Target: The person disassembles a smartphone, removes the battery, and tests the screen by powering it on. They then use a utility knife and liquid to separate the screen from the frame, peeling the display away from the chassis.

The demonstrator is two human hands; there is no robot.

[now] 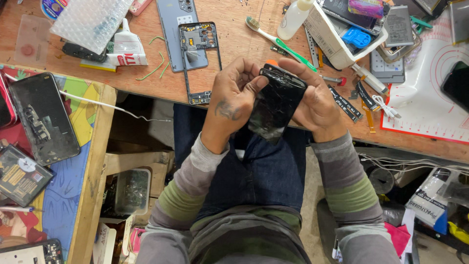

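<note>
Left hand [233, 100] and right hand [316, 100] both clamp the black cracked-glass phone screen panel [276, 103], held over the lap just at the front edge of the brown wooden workbench [146, 83]. Left thumb and fingers pinch its top-left corner; right fingers curl round the top-right edge.

Handling, my read: light, thin, stiff but brittle. Glass is spider-cracked, so it will likely shed splinters and snap if flexed. Grip by the long edges, not the face; the glossy surface looks slippery.

Packages and labels, left to right:
- Dark flat box with yellow print [19, 175] on the colourful side table [93, 161], bottom left.
- Clear bubble-wrap sheet [90, 22], top left on the bench.
- White squeezed glue tube with red lettering [128, 49], just beside the bubble wrap.
- Grey phone back cover [173, 24] with a black mid-frame [199, 61] lying beside it.
- Green-and-white toothbrush [281, 44], then a white plastic squeeze bottle [295, 18].
- White tray of parts [337, 46], a blue piece inside.
- White mat with red lines [430, 102], far right.
- Clear plastic packet with a blue label [432, 203], on the floor, bottom right.
</note>
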